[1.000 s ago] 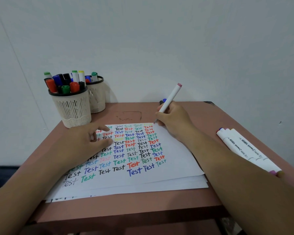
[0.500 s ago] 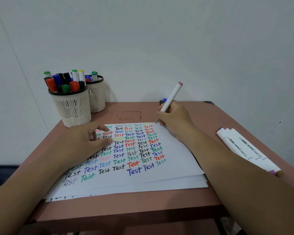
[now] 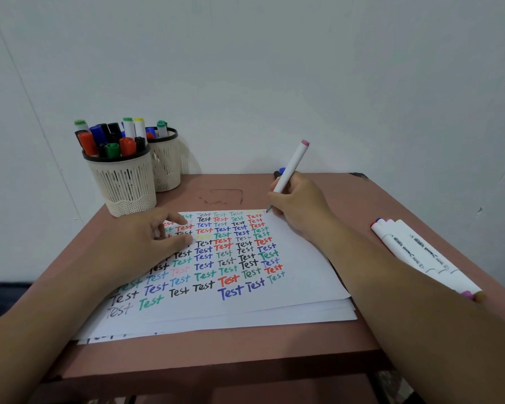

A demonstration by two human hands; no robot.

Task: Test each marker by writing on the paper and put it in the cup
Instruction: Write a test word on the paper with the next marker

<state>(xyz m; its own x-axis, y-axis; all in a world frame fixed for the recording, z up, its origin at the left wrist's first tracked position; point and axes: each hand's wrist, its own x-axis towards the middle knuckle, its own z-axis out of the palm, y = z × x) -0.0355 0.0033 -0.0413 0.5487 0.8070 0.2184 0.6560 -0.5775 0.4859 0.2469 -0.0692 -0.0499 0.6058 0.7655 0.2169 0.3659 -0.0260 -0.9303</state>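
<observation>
A reddish-brown table [image 3: 362, 205] is set flush against a plain white wall [image 3: 274, 68], which fills the upper half of the view. A faint scuffed outline [image 3: 220, 196] is seen on the tabletop near the wall. A dark chipped patch [image 3: 359, 175] is visible at the table's far right corner. On the wall, a thin seam [image 3: 27, 97] is traced diagonally left of the table. Something dark blue [image 3: 3, 298] is glimpsed below the table's left edge. The scene is evenly and softly lit.
</observation>
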